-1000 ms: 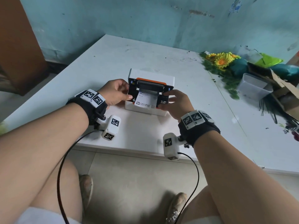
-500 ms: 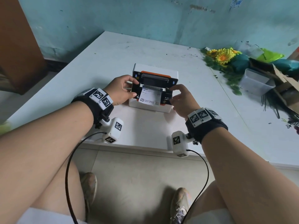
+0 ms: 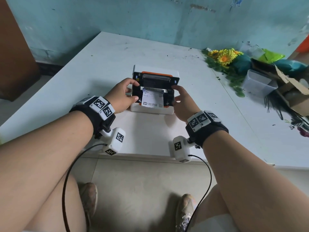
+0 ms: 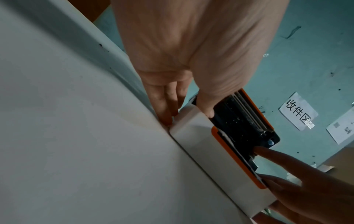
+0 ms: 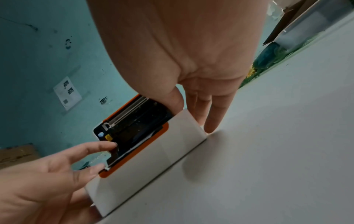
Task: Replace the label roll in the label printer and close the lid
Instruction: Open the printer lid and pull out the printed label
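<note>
The white label printer (image 3: 151,111) with orange trim stands on the white table (image 3: 100,72), its lid (image 3: 156,81) raised and its black inside showing. A printed label strip (image 3: 152,99) from the roll lies over the front slot. My left hand (image 3: 128,91) is at the printer's left side, index finger on the lid's left corner, thumb near the front edge. My right hand (image 3: 178,95) mirrors it on the right. In the wrist views the remaining fingers (image 4: 166,115) (image 5: 208,121) run straight down the printer's side walls (image 4: 201,136) (image 5: 153,159) to the table.
Yellow artificial flowers (image 3: 224,56), a clear plastic tub (image 3: 257,82) and a torn cardboard box (image 3: 294,91) crowd the table's right end. A brown cabinet (image 3: 15,56) stands at the left. The table's front edge (image 3: 142,156) runs just under my wrists.
Both hands stay at the printer's sides; the index fingers have shifted up onto the raised lid's lower corners. The head view has tilted slightly. The lid's angle looks the same.
</note>
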Demonstrator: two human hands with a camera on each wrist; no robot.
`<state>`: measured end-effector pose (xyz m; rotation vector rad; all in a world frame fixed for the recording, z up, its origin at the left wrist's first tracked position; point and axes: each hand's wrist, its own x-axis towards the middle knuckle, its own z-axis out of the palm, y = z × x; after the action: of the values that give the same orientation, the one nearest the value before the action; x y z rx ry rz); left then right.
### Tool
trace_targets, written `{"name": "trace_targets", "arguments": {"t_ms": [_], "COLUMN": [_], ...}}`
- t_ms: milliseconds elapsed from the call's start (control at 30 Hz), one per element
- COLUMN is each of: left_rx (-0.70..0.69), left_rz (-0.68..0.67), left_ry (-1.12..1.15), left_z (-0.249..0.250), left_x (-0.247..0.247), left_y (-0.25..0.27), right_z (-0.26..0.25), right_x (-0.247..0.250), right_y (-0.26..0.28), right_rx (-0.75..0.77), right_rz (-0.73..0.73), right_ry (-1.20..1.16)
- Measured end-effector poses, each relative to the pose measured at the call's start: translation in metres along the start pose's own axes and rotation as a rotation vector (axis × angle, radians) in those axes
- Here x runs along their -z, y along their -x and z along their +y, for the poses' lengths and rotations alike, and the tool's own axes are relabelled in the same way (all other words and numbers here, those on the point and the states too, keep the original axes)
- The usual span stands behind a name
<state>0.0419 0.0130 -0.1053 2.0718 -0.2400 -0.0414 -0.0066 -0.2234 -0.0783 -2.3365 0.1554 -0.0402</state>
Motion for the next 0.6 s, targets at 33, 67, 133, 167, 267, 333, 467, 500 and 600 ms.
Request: {"name": "trace_targets", "arguments": {"t_ms": [33, 67, 133, 167, 267, 333, 467, 500, 600], "left_rx": [0.002, 0.001, -0.009, -0.013, -0.025, -0.029, -0.029, -0.019, 0.004], "left_rz": [0.017, 0.034, 0.072, 0.094, 0.139, 0.145, 0.143, 0.141, 0.13], "left_ry": [-0.015, -0.031, -0.056, -0.071, -0.101, -0.095, -0.066, -0.051, -0.013], "left_z": [0.0, 0.001, 0.003, 0.003, 0.0, 0.0, -0.002, -0.002, -0.003], "left_x": [0.0, 0.0, 0.0, 0.0, -0.002, -0.003, -0.002, -0.002, -0.002], "left_y": [0.0, 0.0, 0.003, 0.003, 0.003, 0.002, 0.003, 0.003, 0.002], "right_z": [-0.003, -0.005, -0.012, -0.017, -0.03, -0.039, -0.046, -0.047, -0.048], "right_x": [-0.001, -0.002, -0.003, -0.004, -0.01, -0.016, -0.027, -0.031, -0.039], "right_y": [0.001, 0.0, 0.001, 0.003, 0.005, 0.008, 0.012, 0.012, 0.01], "right_rx": [0.008, 0.014, -0.004, -0.03, -0.017, 0.102, 0.197, 0.193, 0.157], "right_rz": [-0.01, -0.015, 0.002, 0.035, 0.135, 0.112, 0.01, -0.027, -0.142], "right_ry": [0.005, 0.009, 0.012, 0.03, 0.044, -0.004, 0.04, 0.083, 0.187]}}
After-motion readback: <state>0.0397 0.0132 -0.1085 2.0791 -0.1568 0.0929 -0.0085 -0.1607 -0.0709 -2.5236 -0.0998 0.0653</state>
